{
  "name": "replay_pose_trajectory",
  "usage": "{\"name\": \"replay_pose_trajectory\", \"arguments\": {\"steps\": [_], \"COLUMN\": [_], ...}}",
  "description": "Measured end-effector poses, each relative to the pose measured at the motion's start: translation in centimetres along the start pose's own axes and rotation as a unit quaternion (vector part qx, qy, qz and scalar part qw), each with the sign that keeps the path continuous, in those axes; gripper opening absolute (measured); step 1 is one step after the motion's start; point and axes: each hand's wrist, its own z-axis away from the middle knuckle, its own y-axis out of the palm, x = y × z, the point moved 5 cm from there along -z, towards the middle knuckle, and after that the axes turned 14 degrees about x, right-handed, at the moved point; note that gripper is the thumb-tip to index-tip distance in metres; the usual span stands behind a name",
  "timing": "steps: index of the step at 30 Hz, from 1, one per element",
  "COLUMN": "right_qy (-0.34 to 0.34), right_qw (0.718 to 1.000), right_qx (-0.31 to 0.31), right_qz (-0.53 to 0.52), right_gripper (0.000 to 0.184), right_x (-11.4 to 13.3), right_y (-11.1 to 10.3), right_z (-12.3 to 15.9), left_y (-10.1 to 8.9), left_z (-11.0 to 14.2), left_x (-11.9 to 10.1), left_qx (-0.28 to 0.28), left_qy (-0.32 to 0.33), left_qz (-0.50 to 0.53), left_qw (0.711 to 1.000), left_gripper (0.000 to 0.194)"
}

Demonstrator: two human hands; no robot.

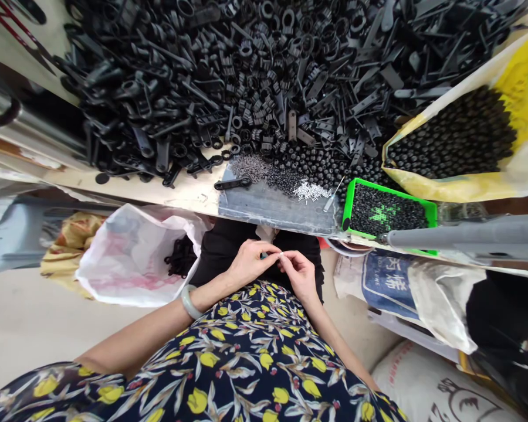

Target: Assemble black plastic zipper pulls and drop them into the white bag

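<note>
My left hand (251, 262) and my right hand (300, 274) meet above my lap, in front of the table edge. Both are closed in a pinch, with thumbs and forefingers nearly touching. Between the fingertips shows a tiny whitish spot, too small to name. A dark greenish bit peeks out beside my left fingers; its kind is unclear. Just beyond the hands, a dark grey mat (264, 206) carries a heap of small white pins (311, 191), a pile of tiny grey pieces (249, 168) and a thin pointed tool (333, 196). At the mat's left edge lies a black lever-like part (232, 183).
Black plastic parts (193, 88) cover the table behind. To the right stand a green tray (432, 212) of small black pieces and a yellow-white bag (523, 123) of black beads. Below left sits an open white sack (118, 252) with black parts inside.
</note>
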Motion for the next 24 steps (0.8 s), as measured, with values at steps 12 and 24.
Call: {"name": "replay_pose_trajectory", "arguments": {"steps": [12,24], "right_qy": [0.011,0.034], "right_qw": [1.0,0.999], "right_qx": [0.023,0.039], "right_qz": [0.012,-0.001], "right_gripper": [0.029,0.033], "right_x": [-0.2,-0.2], "right_y": [0.4,0.6], "right_z": [-0.3,-0.1], "left_y": [1.1,0.5], "left_z": [-0.1,0.2], "left_x": [3.3,5.1], "left_qx": [-0.068,-0.136], "left_qy": [-0.111,-0.147], "left_qz": [0.329,0.275], "left_qw": [0.935,0.94], "left_gripper": [0.019,0.017]}}
